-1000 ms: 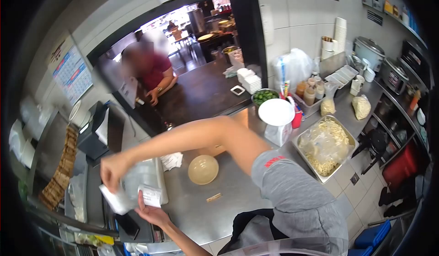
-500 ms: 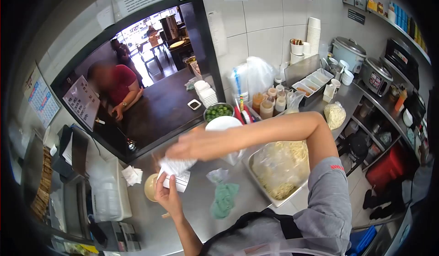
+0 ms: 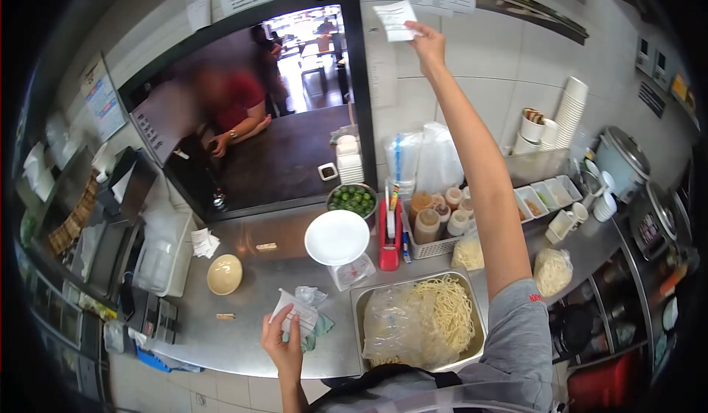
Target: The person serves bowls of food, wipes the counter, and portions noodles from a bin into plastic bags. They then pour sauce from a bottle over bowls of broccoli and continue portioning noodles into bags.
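High up by the metal ticket rail (image 3: 509, 16), my right hand (image 3: 429, 46) pinches a white order slip (image 3: 395, 22) just below the rail, in front of the wall tiles. Low over the counter, my left hand (image 3: 283, 345) grips another printed paper slip (image 3: 295, 314) between thumb and fingers. Behind that slip lie a green cloth (image 3: 318, 333) and a clear plastic bag (image 3: 310, 295). A small beige bowl (image 3: 224, 274) and two small wooden clips (image 3: 266, 247) rest on the steel counter to the left.
A tray (image 3: 358, 302) of noodles stands close to my body. Behind it are a scale with a white bowl (image 3: 337, 237), a red holder (image 3: 389, 243), green limes (image 3: 351, 200) and sauce bottles (image 3: 427, 226). Beyond the hatch, a person (image 3: 240, 103) leans on the dark counter.
My right hand has risen from beside my left hand up to the rail, carrying a slip. The left hand has moved right and nearer my body with its slip. The view has shifted.
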`<action>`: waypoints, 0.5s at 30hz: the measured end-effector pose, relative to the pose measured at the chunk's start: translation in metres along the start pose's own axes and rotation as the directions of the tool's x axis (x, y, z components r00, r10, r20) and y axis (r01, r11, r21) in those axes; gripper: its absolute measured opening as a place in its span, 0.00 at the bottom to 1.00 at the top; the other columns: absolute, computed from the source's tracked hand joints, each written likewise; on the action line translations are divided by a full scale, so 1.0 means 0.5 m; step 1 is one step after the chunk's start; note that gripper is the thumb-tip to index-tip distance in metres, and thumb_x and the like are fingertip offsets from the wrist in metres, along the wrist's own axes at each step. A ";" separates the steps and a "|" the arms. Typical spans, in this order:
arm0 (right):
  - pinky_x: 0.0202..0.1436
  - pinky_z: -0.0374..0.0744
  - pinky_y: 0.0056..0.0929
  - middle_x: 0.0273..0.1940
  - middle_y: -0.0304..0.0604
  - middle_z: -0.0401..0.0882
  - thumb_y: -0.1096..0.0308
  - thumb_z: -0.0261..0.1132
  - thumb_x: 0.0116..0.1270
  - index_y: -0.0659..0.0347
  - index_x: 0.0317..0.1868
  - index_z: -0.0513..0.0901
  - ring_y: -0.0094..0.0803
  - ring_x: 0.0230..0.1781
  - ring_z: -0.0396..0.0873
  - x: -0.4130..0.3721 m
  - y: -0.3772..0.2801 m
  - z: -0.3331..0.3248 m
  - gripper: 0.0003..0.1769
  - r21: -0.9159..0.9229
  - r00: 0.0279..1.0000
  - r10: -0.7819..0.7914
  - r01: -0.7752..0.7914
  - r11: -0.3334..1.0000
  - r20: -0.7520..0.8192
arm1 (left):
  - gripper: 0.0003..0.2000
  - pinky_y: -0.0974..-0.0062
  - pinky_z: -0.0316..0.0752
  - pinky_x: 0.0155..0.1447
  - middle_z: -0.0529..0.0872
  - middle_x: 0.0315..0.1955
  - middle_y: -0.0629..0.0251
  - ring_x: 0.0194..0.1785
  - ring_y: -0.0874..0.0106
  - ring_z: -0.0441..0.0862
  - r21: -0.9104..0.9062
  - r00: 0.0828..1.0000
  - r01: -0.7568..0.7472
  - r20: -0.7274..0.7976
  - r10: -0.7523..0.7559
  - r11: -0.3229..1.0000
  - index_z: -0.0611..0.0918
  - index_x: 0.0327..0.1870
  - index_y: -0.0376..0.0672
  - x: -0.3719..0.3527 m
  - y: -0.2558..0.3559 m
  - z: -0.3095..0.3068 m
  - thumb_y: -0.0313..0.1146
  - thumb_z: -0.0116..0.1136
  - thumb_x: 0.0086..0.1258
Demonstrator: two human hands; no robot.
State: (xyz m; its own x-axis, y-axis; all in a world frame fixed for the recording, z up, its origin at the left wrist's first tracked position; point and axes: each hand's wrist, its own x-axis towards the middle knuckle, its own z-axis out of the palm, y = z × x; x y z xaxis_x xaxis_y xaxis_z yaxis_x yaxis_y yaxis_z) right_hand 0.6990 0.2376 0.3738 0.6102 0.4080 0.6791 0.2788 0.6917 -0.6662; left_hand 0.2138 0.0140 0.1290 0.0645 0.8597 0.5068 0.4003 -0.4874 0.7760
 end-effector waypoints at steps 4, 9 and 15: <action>0.45 0.78 0.25 0.42 0.51 0.82 0.89 0.47 0.52 0.65 0.43 0.84 0.33 0.40 0.80 0.107 0.089 0.021 0.24 -0.082 0.986 -0.051 0.038 0.996 -0.160 | 0.12 0.83 0.67 0.35 0.77 0.32 0.63 0.33 0.76 0.74 0.202 0.990 0.122 -0.090 -0.106 0.972 0.82 0.44 0.40 -0.037 -0.022 -0.061 0.19 0.57 0.61; 0.46 0.78 0.24 0.45 0.49 0.80 0.89 0.47 0.54 0.69 0.46 0.81 0.31 0.43 0.79 0.022 0.006 0.120 0.22 0.310 0.979 0.040 -0.102 0.945 0.200 | 0.15 0.82 0.68 0.38 0.78 0.35 0.62 0.36 0.75 0.75 0.105 0.980 0.103 -0.183 -0.083 0.989 0.81 0.49 0.39 -0.088 -0.078 -0.082 0.17 0.50 0.63; 0.50 0.76 0.30 0.39 0.44 0.82 0.80 0.59 0.55 0.56 0.40 0.85 0.34 0.42 0.80 -0.493 -0.128 0.201 0.14 0.252 0.406 -0.229 -0.006 0.968 0.885 | 0.24 0.75 0.69 0.55 0.72 0.52 0.59 0.54 0.67 0.73 -0.313 0.990 0.132 -0.008 -0.142 0.941 0.71 0.59 0.33 -0.020 0.030 -0.010 0.38 0.55 0.66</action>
State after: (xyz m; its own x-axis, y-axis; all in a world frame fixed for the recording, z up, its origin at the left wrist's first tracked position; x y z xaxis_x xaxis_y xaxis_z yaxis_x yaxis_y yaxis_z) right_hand 0.4560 0.1526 0.2800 -0.4724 0.5348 0.7006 0.0792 0.8174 -0.5705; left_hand 0.2144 -0.0029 0.1375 -0.0006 0.9187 0.3949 0.0988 -0.3929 0.9143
